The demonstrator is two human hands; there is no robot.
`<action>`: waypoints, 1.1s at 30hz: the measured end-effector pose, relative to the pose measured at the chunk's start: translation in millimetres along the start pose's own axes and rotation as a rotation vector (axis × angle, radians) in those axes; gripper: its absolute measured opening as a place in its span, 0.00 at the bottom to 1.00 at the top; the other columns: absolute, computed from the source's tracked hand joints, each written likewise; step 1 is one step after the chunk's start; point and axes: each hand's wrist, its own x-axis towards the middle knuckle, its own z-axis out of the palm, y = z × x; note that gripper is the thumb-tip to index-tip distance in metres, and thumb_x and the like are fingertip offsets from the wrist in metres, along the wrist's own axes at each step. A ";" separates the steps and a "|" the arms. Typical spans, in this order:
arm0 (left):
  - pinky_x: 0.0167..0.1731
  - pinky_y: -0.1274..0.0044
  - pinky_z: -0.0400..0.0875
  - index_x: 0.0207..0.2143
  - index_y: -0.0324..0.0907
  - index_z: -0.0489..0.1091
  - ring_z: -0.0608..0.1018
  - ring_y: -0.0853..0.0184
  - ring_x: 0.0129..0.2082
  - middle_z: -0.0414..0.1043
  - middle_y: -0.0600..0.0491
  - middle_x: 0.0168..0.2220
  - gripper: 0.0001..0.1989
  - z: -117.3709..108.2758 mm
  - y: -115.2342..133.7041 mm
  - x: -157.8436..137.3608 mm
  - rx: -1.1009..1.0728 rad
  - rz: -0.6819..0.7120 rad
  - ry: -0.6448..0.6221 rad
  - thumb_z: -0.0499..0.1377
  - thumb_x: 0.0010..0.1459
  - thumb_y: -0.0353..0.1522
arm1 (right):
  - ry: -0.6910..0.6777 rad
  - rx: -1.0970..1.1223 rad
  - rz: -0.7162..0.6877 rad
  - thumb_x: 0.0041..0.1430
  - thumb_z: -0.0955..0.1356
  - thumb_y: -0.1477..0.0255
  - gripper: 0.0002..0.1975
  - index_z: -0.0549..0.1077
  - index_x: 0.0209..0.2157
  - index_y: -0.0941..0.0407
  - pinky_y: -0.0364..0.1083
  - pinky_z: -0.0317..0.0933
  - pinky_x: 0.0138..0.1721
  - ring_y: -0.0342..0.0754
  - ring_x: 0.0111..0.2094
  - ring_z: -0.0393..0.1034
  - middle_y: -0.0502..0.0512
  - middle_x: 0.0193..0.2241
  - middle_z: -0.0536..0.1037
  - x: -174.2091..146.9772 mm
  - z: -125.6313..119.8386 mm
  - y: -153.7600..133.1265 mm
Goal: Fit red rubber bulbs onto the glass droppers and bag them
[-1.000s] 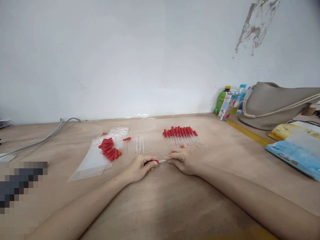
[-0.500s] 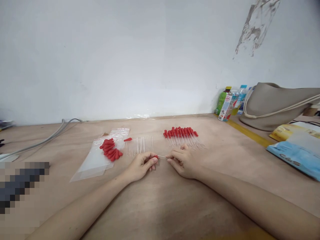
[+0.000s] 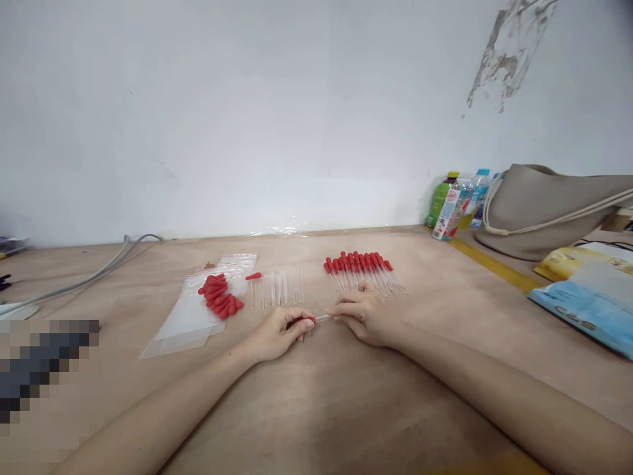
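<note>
The left hand [image 3: 287,334] pinches a red bulb [image 3: 312,320] between thumb and fingers, and the right hand [image 3: 364,318] grips the far end of a slim clear tube [image 3: 322,318] that runs across the short gap between the hands; how deep the tube sits in the bulb is hidden by the fingers. Both are held low over the middle of the wooden worktop [image 3: 306,415]. Just beyond the left hand lies a row of clear tubes [image 3: 279,289], side by side, with a lone red bulb [image 3: 254,276] at its upper left end. Further left, a heap of red bulbs [image 3: 221,300] rests on flat clear plastic bags [image 3: 180,323]. Behind the right hand, finished droppers [image 3: 360,264] lie in a slanting row, red ends toward the wall [image 3: 247,119]. Out to the right, a yellow strip [image 3: 487,264] crosses the worktop, with bottles [image 3: 446,208] and a grey-beige bag [image 3: 544,211] near the wall and a blue packet [image 3: 583,316] closer in. A grey cable [image 3: 106,267] curves along the far left.
</note>
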 end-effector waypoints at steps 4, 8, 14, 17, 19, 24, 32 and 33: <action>0.23 0.82 0.61 0.32 0.37 0.68 0.66 0.74 0.22 0.64 0.56 0.23 0.13 1.2 1.0 -0.5 0.091 -0.009 0.031 0.50 0.57 0.37 | 0.054 -0.079 -0.034 0.57 0.60 0.74 0.10 0.72 0.35 0.53 0.46 0.43 0.34 0.40 0.26 0.61 0.50 0.29 0.72 -1.8 2.6 -2.1; 0.23 0.82 0.61 0.32 0.38 0.69 0.66 0.73 0.23 0.66 0.56 0.24 0.14 2.0 0.6 -0.8 0.224 0.003 0.063 0.50 0.56 0.38 | 0.038 -0.104 -0.028 0.58 0.59 0.73 0.10 0.72 0.34 0.55 0.46 0.42 0.33 0.40 0.25 0.58 0.50 0.26 0.71 -2.3 4.7 -8.2; 0.28 0.80 0.63 0.33 0.39 0.70 0.69 0.71 0.27 0.70 0.55 0.28 0.12 3.4 0.3 -2.4 0.333 0.066 0.057 0.49 0.57 0.36 | -0.091 -0.120 0.038 0.58 0.58 0.73 0.12 0.70 0.28 0.58 0.45 0.42 0.33 0.41 0.25 0.58 0.51 0.24 0.70 1.0 3.3 -16.6; 0.29 0.80 0.63 0.35 0.40 0.69 0.70 0.70 0.28 0.71 0.54 0.29 0.11 4.5 1.5 -3.6 0.337 0.096 0.057 0.49 0.57 0.35 | -0.148 -0.106 0.082 0.59 0.58 0.73 0.12 0.68 0.25 0.59 0.45 0.42 0.34 0.40 0.23 0.57 0.50 0.23 0.71 2.7 2.8 -20.8; 0.30 0.80 0.64 0.35 0.40 0.69 0.71 0.70 0.29 0.71 0.54 0.30 0.11 5.2 1.9 -4.0 0.344 0.114 0.066 0.50 0.57 0.34 | -0.175 -0.075 0.110 0.59 0.57 0.73 0.12 0.68 0.25 0.58 0.45 0.43 0.34 0.39 0.23 0.58 0.49 0.24 0.72 3.4 3.0 -23.6; 0.31 0.79 0.65 0.36 0.40 0.70 0.71 0.70 0.29 0.72 0.53 0.31 0.11 5.4 0.3 -3.8 0.373 0.128 0.063 0.50 0.57 0.34 | -0.204 0.026 0.141 0.61 0.55 0.73 0.14 0.68 0.27 0.57 0.45 0.43 0.35 0.40 0.26 0.61 0.48 0.26 0.74 3.9 5.2 -25.5; 0.33 0.78 0.66 0.36 0.42 0.71 0.72 0.69 0.31 0.72 0.54 0.32 0.10 5.6 2.9 -3.9 0.329 0.123 0.121 0.51 0.57 0.35 | -0.272 -0.114 0.151 0.60 0.55 0.71 0.15 0.68 0.27 0.58 0.46 0.46 0.37 0.42 0.27 0.62 0.52 0.27 0.73 9.8 -6.5 -28.6; 0.32 0.79 0.66 0.36 0.42 0.70 0.72 0.70 0.31 0.72 0.54 0.33 0.10 5.6 2.8 -3.8 0.324 0.114 0.141 0.52 0.56 0.35 | -0.271 -0.126 0.138 0.60 0.56 0.72 0.14 0.69 0.27 0.58 0.46 0.46 0.37 0.42 0.28 0.63 0.53 0.28 0.73 10.1 -9.8 -29.4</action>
